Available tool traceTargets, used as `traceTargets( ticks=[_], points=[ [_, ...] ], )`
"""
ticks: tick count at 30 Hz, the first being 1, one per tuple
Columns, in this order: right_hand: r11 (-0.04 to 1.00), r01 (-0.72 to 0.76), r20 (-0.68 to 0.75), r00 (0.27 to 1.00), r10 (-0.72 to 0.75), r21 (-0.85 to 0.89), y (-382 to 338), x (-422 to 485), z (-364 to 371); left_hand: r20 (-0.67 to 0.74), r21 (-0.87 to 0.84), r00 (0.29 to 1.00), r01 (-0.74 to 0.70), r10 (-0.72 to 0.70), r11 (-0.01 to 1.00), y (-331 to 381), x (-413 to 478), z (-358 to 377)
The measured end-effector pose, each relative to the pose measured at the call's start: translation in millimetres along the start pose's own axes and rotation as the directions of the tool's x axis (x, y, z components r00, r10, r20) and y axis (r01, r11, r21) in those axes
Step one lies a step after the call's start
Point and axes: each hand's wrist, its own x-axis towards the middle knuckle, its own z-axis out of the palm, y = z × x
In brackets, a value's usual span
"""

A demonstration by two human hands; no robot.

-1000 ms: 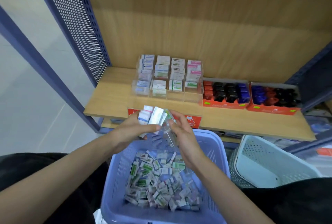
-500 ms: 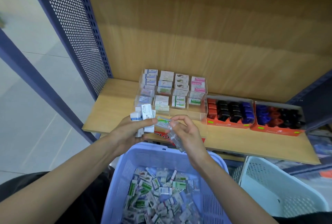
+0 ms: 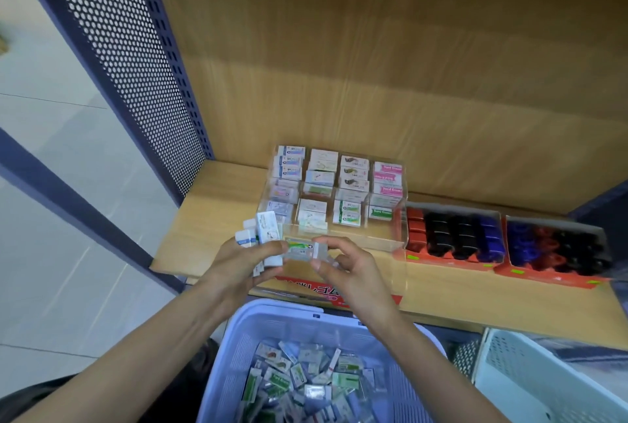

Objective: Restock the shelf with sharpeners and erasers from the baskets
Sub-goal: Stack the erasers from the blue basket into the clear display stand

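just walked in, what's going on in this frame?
A person is restocking erasers. The left hand holds a small stack of boxed erasers, and the right hand pinches a single wrapped eraser, just in front of the clear organizer on the wooden shelf. The blue basket below holds many loose erasers. Two orange trays of sharpeners sit to the organizer's right, and a white basket stands beside the blue one.

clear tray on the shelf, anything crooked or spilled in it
Nothing stands out: the erasers stand in tidy columns in the clear tray; only its front row looks unfilled.
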Motion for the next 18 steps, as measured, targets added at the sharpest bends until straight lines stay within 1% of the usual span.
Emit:
traceTargets(
  ticks=[2,4,6,9,12,14,16,17,18],
  points=[
    [0.990,0.037,0.028,0.999,-0.034,-0.138,1,6,-1,-0.031,0.014,0.999,-0.026,0.027,1.000,1,5,-1],
    [0.975,0.076,0.052,0.996,-0.067,-0.210,-1,13,-3,-0.026,0.005,0.999,-0.034,0.034,0.999,4,9,-3],
    [0.975,0.098,0.048,0.995,-0.090,-0.201,-2,18,-4,0.025,-0.012,0.999,-0.028,0.028,1.000,7,10,-6],
    [0.985,0.087,0.026,0.996,-0.084,-0.152,3,26,-4,0.076,-0.029,0.997,-0.029,0.031,0.999,10,10,-11],
    [0.990,0.071,-0.017,0.997,-0.074,-0.120,13,38,-2,0.030,-0.036,0.999,-0.022,0.023,0.999,11,12,-20],
    [0.994,0.067,-0.107,0.991,-0.076,-0.090,20,52,-1,-0.014,-0.045,1.000,-0.010,0.010,0.999,10,15,-28],
    [0.993,0.058,-0.192,0.978,-0.078,-0.107,26,71,4,-0.055,-0.057,0.998,0.003,-0.006,0.998,9,18,-35],
    [0.990,0.053,-0.204,0.976,-0.079,-0.132,29,81,8,-0.066,-0.065,0.998,0.008,-0.013,0.998,9,18,-37],
    [0.980,0.050,-0.200,0.976,-0.089,-0.193,33,92,12,-0.072,-0.074,0.997,0.012,-0.018,0.997,9,18,-39]
  ],
)
